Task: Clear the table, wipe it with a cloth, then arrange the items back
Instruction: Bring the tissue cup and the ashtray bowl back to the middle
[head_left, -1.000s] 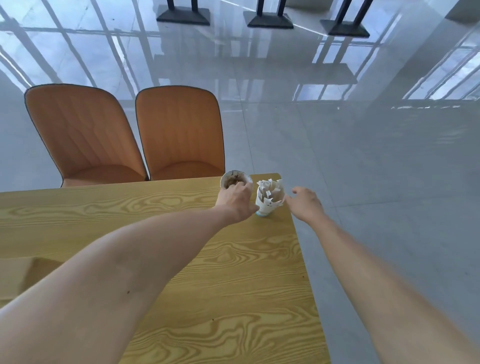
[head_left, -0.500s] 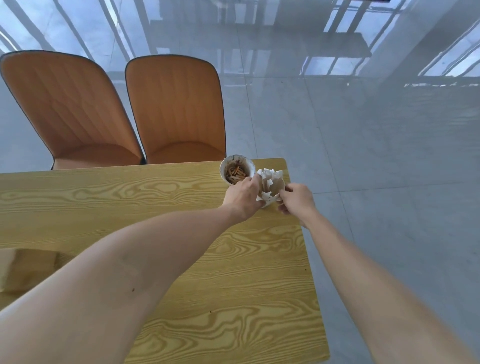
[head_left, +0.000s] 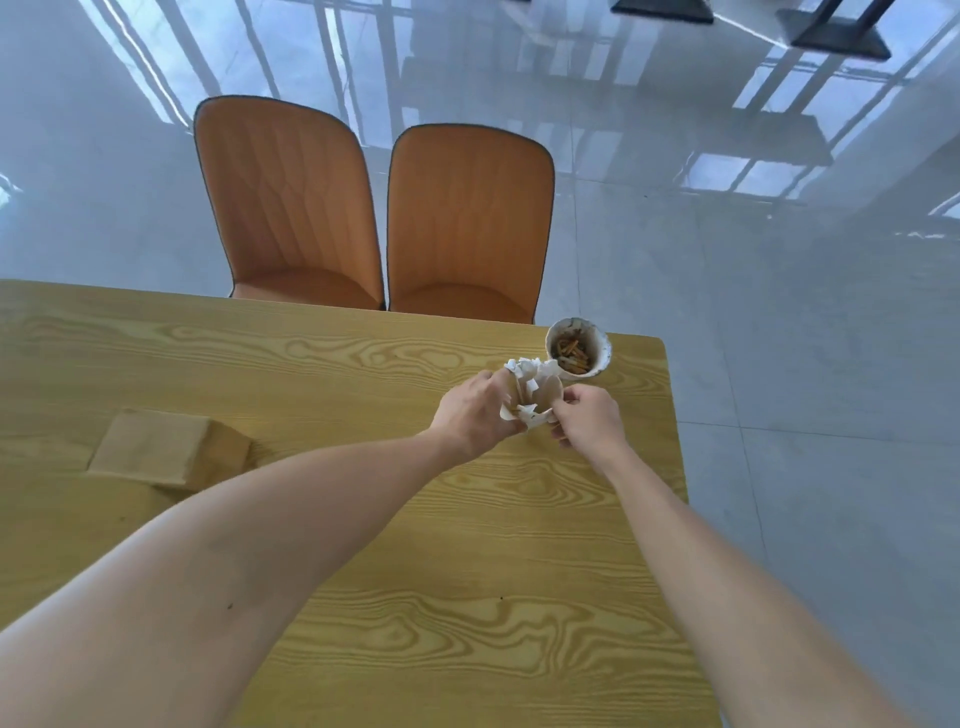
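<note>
A white paper cup with a torn, ragged rim (head_left: 535, 395) is tilted toward me above the yellow wooden table (head_left: 363, 519), held between both hands. My left hand (head_left: 475, 413) grips its left side and my right hand (head_left: 589, 421) pinches its right side. Just behind it, near the table's far right corner, stands a second white cup (head_left: 577, 347) filled with orange-brown butts. A flat brown paper box (head_left: 166, 451) lies on the table to the left, partly behind my left forearm.
Two orange chairs (head_left: 291, 208) (head_left: 467, 223) are pushed in at the table's far edge. The table's right edge (head_left: 675, 467) drops to a glossy grey tiled floor. Black table bases (head_left: 841, 36) stand far off at the top right.
The torn cup has come off the corner and toward me, away from the butt-filled cup, and is tilted. My right hand closed on it. The view shifted right and the box came into sight.
</note>
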